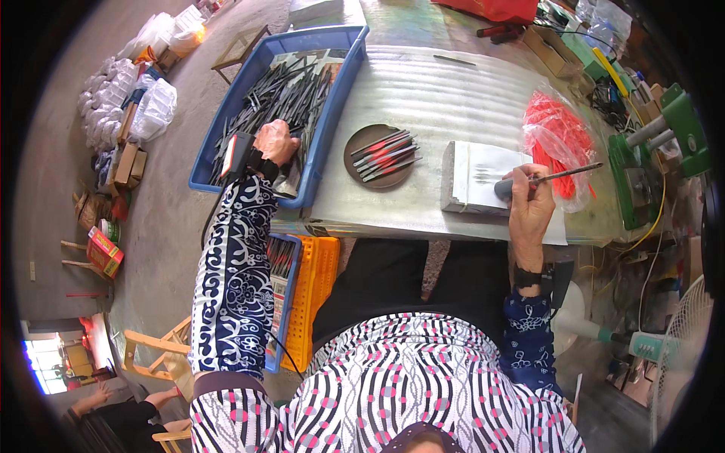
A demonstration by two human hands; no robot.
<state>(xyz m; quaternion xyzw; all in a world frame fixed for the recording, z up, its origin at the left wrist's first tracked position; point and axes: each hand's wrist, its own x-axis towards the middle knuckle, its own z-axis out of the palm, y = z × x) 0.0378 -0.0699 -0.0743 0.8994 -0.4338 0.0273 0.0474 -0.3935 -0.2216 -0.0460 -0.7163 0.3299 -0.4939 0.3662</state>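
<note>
My left hand [276,142] reaches into a blue plastic bin [349,79], its fingers curled down among many thin dark metal strips [291,90]. What those fingers grip, if anything, is hidden. My right hand [531,198] is closed around a dark rod-shaped tool [570,173] with a thick grey end. That end is over a white sheet [483,162] on a grey block, where a few faint dark marks show. Between my hands, a round brown dish [355,143] carries several slim dark pieces with red middles [387,155].
A clear bag of red slender pieces [559,140] lies right of the block. Beyond it stands a green metal press [630,177]. An orange crate [316,283] and a blue tray [281,291] sit below the table at left. A fan [672,355] is at lower right.
</note>
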